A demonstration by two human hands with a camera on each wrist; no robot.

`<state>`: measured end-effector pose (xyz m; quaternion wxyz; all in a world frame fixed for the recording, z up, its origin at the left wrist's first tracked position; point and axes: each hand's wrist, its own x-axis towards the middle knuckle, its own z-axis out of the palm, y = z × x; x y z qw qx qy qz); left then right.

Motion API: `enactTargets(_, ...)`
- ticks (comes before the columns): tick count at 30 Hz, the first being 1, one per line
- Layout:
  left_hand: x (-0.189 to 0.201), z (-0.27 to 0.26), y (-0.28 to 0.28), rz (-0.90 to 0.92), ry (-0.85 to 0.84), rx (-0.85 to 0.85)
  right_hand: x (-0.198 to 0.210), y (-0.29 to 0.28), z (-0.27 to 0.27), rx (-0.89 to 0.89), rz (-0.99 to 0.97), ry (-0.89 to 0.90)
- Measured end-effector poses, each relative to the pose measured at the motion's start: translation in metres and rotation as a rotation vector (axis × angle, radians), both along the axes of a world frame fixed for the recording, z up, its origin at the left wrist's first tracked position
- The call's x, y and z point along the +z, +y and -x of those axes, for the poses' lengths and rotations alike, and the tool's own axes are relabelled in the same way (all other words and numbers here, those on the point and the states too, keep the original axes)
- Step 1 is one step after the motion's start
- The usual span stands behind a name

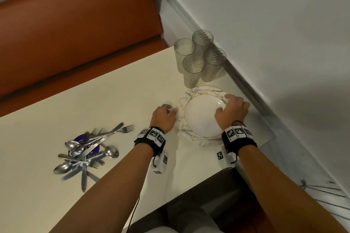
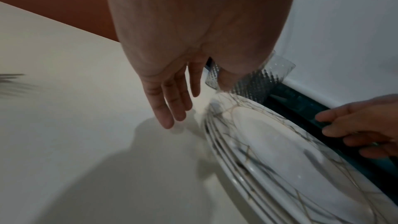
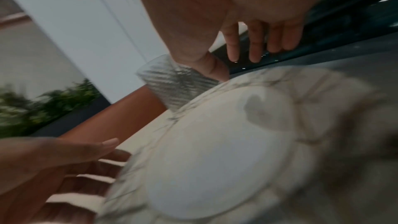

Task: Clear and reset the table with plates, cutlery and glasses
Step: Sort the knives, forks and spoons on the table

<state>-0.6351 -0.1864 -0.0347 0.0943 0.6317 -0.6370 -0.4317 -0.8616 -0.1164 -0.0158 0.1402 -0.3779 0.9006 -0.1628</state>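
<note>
On a cream table (image 1: 113, 100) beside an orange bench (image 1: 75, 34) and a white wall (image 1: 265, 24), marbled gold-lined plates (image 1: 200, 115) lie stacked, the left hand (image 1: 164, 117) and right hand (image 1: 233, 109) with relaxed fingers at their edges.

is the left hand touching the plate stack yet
Apart. The left wrist view shows bare table between the left hand's straight fingers and the plate stack rim.

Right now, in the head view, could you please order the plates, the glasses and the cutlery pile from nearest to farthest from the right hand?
From the right hand:
1. Plates: directly under it, fingers over the right rim of the stack.
2. Glasses: just beyond the plates, clustered by the wall.
3. Cutlery pile: far across the table, past the left hand.
</note>
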Motion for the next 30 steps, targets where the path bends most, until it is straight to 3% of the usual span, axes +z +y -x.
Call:
enactTargets(3, 0.003, -0.041, 0.007, 0.017, 0.03, 0.017, 0.004, -0.013, -0.046, 0.139, 0.042, -0.013)
enactTargets(8, 0.009, -0.122, 0.02, 0.089, 0.054, 0.065, 0.002, -0.029, -0.135, 0.384, 0.064, -0.212)
enactTargets(13, 0.009, -0.231, 0.042, 0.052, 0.067, 0.198, -0.012, -0.027, -0.247, 0.634, 0.049, -0.299)
enactTargets(19, 0.002, -0.335, 0.066, 0.064, -0.007, 0.332, -0.024, -0.023, -0.351, 0.725, 0.007, -0.4)
enactTargets(25, -0.014, -0.382, 0.077, 0.027, 0.002, 0.402, -0.027, -0.019, -0.408, 0.805, -0.01, -0.431)
enactTargets(30, -0.011, -0.38, 0.068, 0.033, -0.13, 0.307, -0.026, -0.024, -0.418, 0.818, -0.089, -0.384)
